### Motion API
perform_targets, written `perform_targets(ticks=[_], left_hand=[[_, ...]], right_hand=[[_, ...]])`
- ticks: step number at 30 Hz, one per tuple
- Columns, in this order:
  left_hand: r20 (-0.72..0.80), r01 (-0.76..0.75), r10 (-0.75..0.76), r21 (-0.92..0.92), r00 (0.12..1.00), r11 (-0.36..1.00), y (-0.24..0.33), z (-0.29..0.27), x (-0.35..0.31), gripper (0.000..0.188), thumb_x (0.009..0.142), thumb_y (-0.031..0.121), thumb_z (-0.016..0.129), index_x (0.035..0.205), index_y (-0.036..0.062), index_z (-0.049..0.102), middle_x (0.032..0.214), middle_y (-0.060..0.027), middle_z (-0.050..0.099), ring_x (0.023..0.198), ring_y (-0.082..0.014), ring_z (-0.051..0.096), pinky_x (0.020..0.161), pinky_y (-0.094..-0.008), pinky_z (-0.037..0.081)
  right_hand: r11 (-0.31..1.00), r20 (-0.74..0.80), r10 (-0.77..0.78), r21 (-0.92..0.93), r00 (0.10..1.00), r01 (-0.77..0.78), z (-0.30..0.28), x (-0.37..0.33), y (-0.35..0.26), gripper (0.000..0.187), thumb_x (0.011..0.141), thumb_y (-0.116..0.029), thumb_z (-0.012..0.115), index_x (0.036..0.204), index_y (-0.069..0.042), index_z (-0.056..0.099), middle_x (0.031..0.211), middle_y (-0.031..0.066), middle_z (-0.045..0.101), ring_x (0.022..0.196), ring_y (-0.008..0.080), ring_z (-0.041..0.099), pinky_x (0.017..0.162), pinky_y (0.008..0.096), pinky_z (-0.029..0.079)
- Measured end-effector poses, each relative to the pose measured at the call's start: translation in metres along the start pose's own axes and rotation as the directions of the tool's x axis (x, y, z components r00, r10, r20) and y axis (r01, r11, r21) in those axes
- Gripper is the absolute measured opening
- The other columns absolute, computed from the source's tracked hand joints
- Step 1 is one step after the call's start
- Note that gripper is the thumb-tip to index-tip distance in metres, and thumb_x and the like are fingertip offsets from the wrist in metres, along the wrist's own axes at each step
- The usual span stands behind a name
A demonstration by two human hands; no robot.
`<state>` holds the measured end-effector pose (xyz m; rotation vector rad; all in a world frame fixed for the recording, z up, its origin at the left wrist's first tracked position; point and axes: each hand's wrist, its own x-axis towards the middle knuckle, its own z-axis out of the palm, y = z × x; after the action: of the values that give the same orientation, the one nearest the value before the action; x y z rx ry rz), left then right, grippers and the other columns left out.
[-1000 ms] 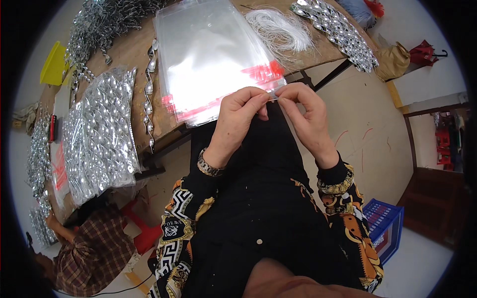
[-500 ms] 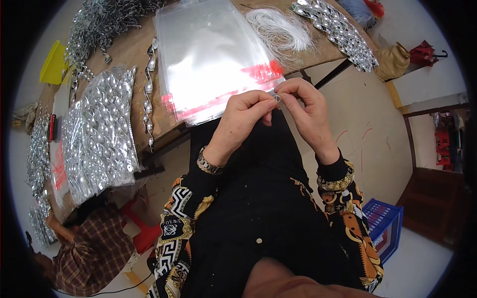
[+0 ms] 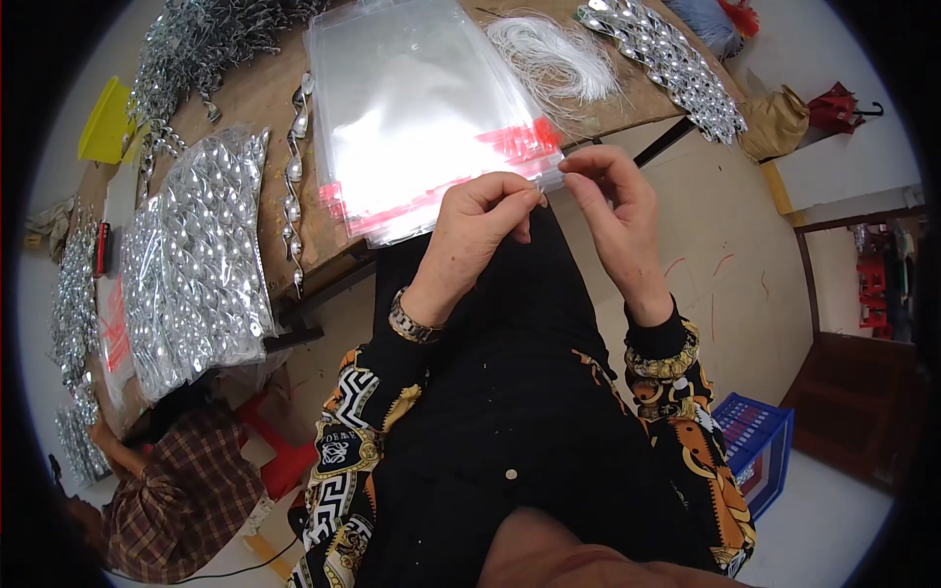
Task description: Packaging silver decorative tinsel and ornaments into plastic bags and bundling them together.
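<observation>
My left hand (image 3: 482, 218) is closed in a pinch, thumb against forefinger, at the near edge of the table. A bit of thin white string (image 3: 542, 196) shows at its fingertips. My right hand (image 3: 618, 211) is close by on the right, its thumb and forefinger tips brought near each other; whatever they hold is too fine to make out. Just beyond both hands lies a stack of clear plastic bags (image 3: 402, 108) with red strips along the near end. A hank of white string (image 3: 559, 59) rests to the right of the bags.
Left of the bags lies a single twisted silver strand (image 3: 292, 196), then a packed bag of silver twists (image 3: 201, 255). More silver twists (image 3: 676, 69) are at the far right. A co-worker in a plaid shirt (image 3: 186, 490) sits at lower left. A blue crate (image 3: 755, 441) stands on the floor.
My right hand has moved slightly right, away from my left hand, and its fingers have parted from the small white loop. My left hand has stayed nearly in place.
</observation>
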<state>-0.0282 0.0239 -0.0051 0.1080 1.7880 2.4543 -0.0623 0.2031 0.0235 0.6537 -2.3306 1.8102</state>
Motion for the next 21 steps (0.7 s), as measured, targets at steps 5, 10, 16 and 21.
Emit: perform_targets(ticks=[5, 10, 16, 21], left_hand=[[-0.043, -0.036, 0.036, -0.011, 0.998, 0.999, -0.001, 0.002, 0.0, 0.015, 0.098, 0.01, 0.062, 0.101, -0.0023, 0.07, 0.082, -0.0026, 0.066, 0.07, -0.0084, 0.059, 0.068, -0.0236, 0.05], [-0.035, -0.049, 0.049, 0.011, 0.998, 0.999, -0.005, 0.005, -0.001, 0.015, 0.098, 0.01, 0.062, 0.102, -0.0022, 0.07, 0.084, -0.0024, 0.066, 0.072, -0.0083, 0.06, 0.069, -0.0237, 0.051], [-0.053, -0.077, 0.079, 0.039, 0.995, 0.996, -0.003, 0.009, -0.004, 0.015, 0.097, 0.011, 0.063, 0.101, -0.0019, 0.07, 0.08, -0.0017, 0.065, 0.072, -0.0076, 0.06, 0.068, -0.022, 0.049], [-0.065, -0.103, 0.107, 0.054, 0.992, 0.993, -0.005, 0.011, -0.005, 0.016, 0.097, 0.013, 0.063, 0.099, -0.0021, 0.069, 0.077, -0.0015, 0.065, 0.071, -0.0069, 0.06, 0.067, -0.021, 0.049]], right_hand=[[0.951, -0.017, -0.242, -0.203, 0.97, 0.234, -0.001, -0.009, -0.012, 0.008, 0.091, 0.004, 0.063, 0.098, 0.001, 0.065, 0.095, 0.0077, 0.066, 0.085, 0.015, 0.062, 0.077, 0.0269, 0.049], [0.93, 0.045, -0.262, -0.257, 0.964, 0.265, 0.004, -0.011, -0.01, 0.01, 0.089, 0.006, 0.064, 0.098, 0.002, 0.065, 0.093, 0.0105, 0.065, 0.082, 0.0195, 0.063, 0.073, 0.0289, 0.05], [0.927, 0.03, -0.244, -0.284, 0.969, 0.243, 0.008, -0.01, -0.008, 0.009, 0.088, 0.005, 0.065, 0.097, 0.002, 0.066, 0.09, 0.0106, 0.065, 0.081, 0.0211, 0.063, 0.073, 0.0298, 0.05], [0.933, 0.017, -0.229, -0.282, 0.973, 0.224, 0.01, -0.01, -0.007, 0.008, 0.089, 0.004, 0.065, 0.096, 0.002, 0.066, 0.089, 0.0108, 0.065, 0.081, 0.0214, 0.064, 0.072, 0.0299, 0.049]])
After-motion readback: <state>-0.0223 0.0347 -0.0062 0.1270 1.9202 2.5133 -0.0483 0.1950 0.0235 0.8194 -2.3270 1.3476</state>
